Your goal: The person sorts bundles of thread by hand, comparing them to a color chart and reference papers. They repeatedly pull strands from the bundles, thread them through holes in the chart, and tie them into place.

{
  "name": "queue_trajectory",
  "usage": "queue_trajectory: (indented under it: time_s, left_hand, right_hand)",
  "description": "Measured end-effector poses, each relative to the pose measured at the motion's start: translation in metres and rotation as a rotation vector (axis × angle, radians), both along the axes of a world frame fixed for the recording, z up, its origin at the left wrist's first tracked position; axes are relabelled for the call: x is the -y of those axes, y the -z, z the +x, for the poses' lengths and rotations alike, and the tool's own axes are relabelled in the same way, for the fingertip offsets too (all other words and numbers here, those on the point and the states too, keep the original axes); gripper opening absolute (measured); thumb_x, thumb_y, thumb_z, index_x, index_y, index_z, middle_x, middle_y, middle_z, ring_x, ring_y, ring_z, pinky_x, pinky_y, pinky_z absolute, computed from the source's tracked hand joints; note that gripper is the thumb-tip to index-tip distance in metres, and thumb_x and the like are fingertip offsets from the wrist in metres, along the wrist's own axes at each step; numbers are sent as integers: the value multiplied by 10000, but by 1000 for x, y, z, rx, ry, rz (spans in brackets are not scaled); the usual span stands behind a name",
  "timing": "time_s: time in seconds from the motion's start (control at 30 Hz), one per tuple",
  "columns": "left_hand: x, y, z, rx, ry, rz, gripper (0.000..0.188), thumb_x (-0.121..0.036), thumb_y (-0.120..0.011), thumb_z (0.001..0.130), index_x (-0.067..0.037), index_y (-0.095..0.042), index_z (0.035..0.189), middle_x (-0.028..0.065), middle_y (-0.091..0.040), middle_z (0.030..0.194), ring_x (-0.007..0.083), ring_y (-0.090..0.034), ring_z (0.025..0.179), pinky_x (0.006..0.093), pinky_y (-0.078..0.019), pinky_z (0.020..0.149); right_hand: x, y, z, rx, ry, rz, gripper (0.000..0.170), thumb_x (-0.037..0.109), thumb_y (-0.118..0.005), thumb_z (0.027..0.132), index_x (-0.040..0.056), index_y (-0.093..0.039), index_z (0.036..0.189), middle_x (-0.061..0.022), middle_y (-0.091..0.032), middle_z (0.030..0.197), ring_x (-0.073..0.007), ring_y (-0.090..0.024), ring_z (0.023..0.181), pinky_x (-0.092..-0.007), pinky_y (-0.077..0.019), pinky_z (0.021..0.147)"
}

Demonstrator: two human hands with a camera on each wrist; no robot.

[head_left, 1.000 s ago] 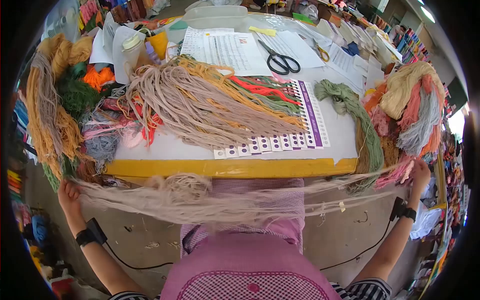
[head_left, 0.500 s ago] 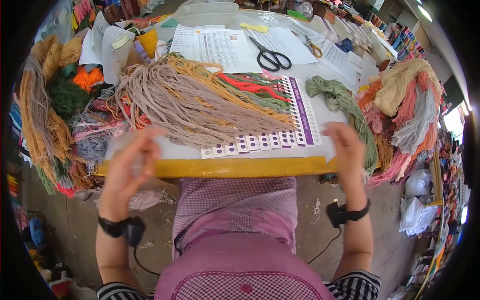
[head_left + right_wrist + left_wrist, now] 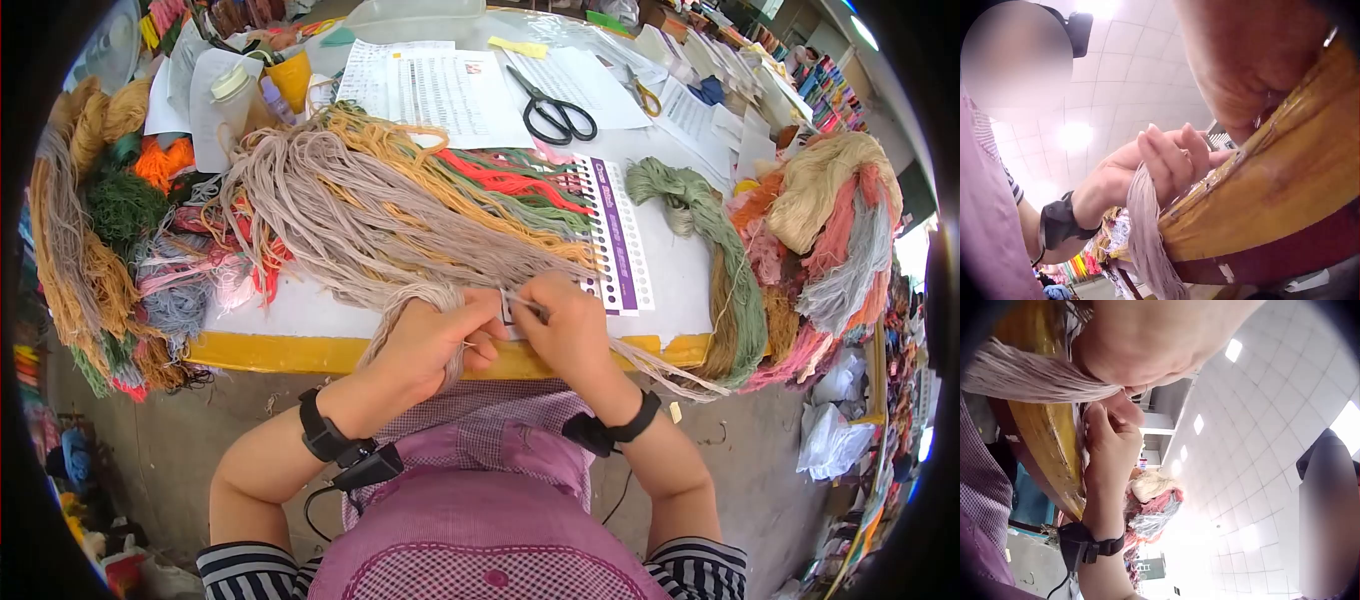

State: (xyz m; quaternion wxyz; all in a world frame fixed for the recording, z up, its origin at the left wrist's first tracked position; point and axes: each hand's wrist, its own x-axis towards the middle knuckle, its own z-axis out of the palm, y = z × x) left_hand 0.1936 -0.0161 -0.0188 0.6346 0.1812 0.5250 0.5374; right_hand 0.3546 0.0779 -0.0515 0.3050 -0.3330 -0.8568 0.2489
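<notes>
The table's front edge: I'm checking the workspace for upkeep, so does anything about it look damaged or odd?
Yes. The yellow edge looks worn, with dark nicks along its upper rim, and a small whitish patch marks the maroon band below it.

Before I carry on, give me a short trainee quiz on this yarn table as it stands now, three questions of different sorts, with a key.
1. True or false: from the person's side, the green skein lies to the right of the purple-and-white card.

2. What does the left hand hold?
A) the black-handled scissors
B) the pale yarn
C) the yellow note

3. Fill in the colour: the strip along the table's near edge is ____.

Key: 1. True; 2. B; 3. yellow
</notes>
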Motion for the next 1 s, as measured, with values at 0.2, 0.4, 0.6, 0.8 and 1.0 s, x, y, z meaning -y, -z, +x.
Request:
queue_trajectory:
  time_s: [0.2, 0.4, 0.6, 0.8, 1.0]
  left_hand:
    - [-14, 1, -7, -148, 60, 21, 246, -174, -645, 903, 21, -618, 1051, 94, -662, 839, 117, -619, 621, 232, -534, 554]
    - [-26, 4, 1, -125, 121, -15, 244, -128, -624, 891, 35, -575, 1065, 112, -667, 902, 174, -674, 700, 260, -570, 605]
    - [-23, -1, -15, -284, 230, -65, 211, -138, -611, 891, 26, -593, 1023, 115, -669, 914, 182, -674, 715, 253, -541, 595]
    - [8, -9, -66, 9, -52, 30, 177, -154, -606, 863, -48, -616, 1004, 86, -647, 907, 170, -630, 833, 299, -472, 612]
    - [-11, -44, -42, -12, 347, -34, 190, -172, -559, 870, -72, -622, 1019, 77, -650, 770, 104, -553, 554, 246, -380, 462]
  right_hand:
    - [-6, -29, 10, 8, -81, -438, 243, 185, -727, 763, 13, -674, 927, -87, -656, 769, -137, -557, 567, -286, -456, 554]
    - [-7, -33, 8, 6, -82, -544, 262, 200, -718, 776, -12, -664, 920, -70, -655, 746, -70, -521, 597, -249, -448, 570]
    - [-10, -24, 6, -89, -44, -495, 283, 215, -738, 756, -1, -665, 924, -95, -675, 778, -128, -613, 670, -272, -492, 638]
    - [-11, -19, 7, 7, -33, -447, 295, 213, -757, 740, 18, -667, 941, -94, -671, 816, -156, -631, 676, -280, -500, 645]
    - [3, -27, 0, 60, -13, -284, 444, 233, -779, 721, 60, -557, 1065, -90, -682, 894, -272, -682, 756, -348, -538, 673]
